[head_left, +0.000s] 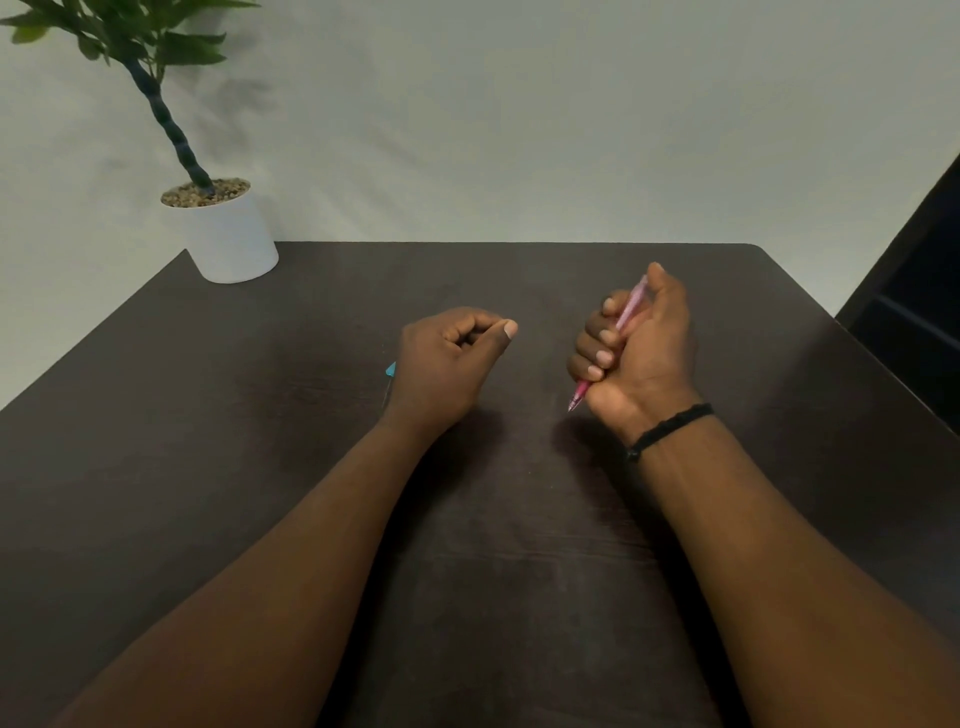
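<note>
Head view: right hand (641, 353) at three o'clock fists the pink pen (626, 314), apparently not yet used; left hand (447, 364) at nine curled, its hold unclear.

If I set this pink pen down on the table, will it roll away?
Likely yes: the pen looks slim and round, the table smooth and flat. It seems stiff: straight through the right hand's grip.

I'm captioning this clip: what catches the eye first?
The right hand grips a pink pen in its fist, tip toward the person. The left hand curls beside it, a blue tip showing at its outer edge. A potted plant stands far left on the dark table.
</note>
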